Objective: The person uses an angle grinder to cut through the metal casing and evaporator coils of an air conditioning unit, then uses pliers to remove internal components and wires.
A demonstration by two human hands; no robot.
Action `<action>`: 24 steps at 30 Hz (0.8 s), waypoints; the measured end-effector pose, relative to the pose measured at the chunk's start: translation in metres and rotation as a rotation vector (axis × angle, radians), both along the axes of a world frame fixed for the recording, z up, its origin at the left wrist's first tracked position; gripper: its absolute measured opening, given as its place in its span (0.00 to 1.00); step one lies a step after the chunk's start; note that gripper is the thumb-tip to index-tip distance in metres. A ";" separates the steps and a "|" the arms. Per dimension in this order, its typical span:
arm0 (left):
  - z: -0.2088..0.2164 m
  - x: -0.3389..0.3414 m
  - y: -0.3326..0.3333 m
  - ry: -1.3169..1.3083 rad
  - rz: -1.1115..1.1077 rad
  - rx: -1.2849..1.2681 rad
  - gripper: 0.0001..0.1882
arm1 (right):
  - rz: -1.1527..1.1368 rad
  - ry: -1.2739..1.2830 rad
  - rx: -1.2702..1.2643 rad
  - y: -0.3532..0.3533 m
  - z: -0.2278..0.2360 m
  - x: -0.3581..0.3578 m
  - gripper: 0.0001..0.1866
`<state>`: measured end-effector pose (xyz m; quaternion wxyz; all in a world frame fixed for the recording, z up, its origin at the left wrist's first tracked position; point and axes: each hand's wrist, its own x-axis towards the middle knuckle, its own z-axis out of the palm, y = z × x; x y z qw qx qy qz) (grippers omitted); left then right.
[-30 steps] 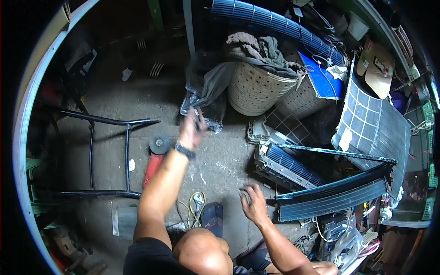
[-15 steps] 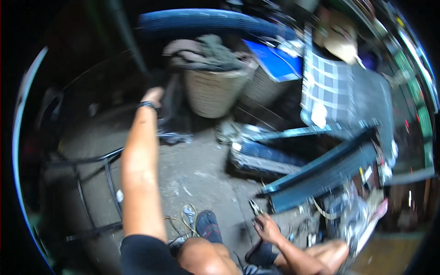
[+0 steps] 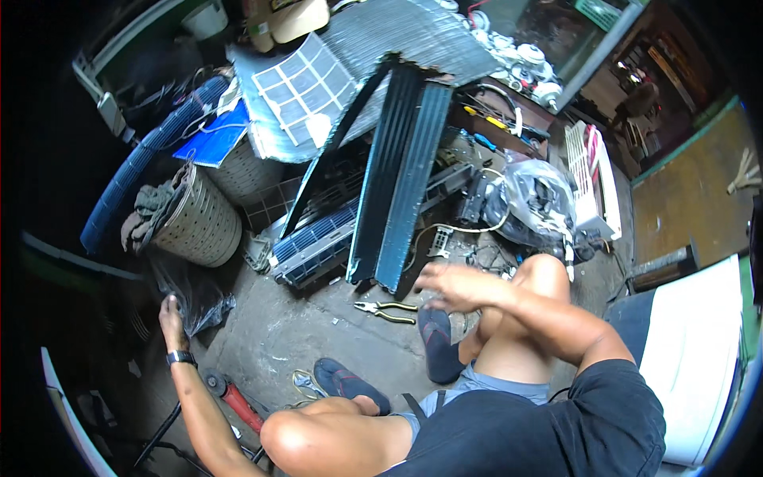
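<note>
My left hand (image 3: 171, 316), with a dark watch on its wrist, is closed on the edge of a see-through plastic bag (image 3: 199, 298) beside the laundry-style basket. The bag hangs crumpled by the floor. My right hand (image 3: 457, 286) is raised over my right foot, slightly blurred, its fingers loosely apart and nothing visible in them. A pair of pliers (image 3: 387, 310) with yellow-and-black handles lies on the concrete just left of that hand, not touching it.
Cloths fill a perforated basket (image 3: 211, 219). A long dark-teal metal channel (image 3: 397, 183) leans over a finned air-conditioner part (image 3: 318, 246). A filled clear bag (image 3: 536, 199) sits at right, near a white grille panel (image 3: 588, 183). A red jack-like tool (image 3: 241, 409) lies by my left knee.
The view has swung to the right. My right hand, earlier at the pliers, is now lifted away and the pliers lie on the floor. My left hand is at the bag.
</note>
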<state>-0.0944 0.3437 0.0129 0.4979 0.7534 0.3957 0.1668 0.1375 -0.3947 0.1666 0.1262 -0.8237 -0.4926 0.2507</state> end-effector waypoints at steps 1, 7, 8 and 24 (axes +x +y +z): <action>0.012 0.000 -0.026 -0.006 -0.047 -0.021 0.30 | -0.020 -0.015 0.013 -0.019 0.029 0.011 0.25; 0.127 0.033 -0.165 0.248 -0.272 0.139 0.18 | -0.662 -0.095 0.452 -0.189 0.130 0.067 0.20; 0.143 0.033 -0.159 0.226 -0.363 0.329 0.18 | -0.831 -0.044 0.588 -0.217 0.118 0.074 0.20; 0.187 0.204 -0.416 0.364 -1.086 0.643 0.23 | -0.861 0.710 -0.447 -0.455 -0.294 -0.260 0.27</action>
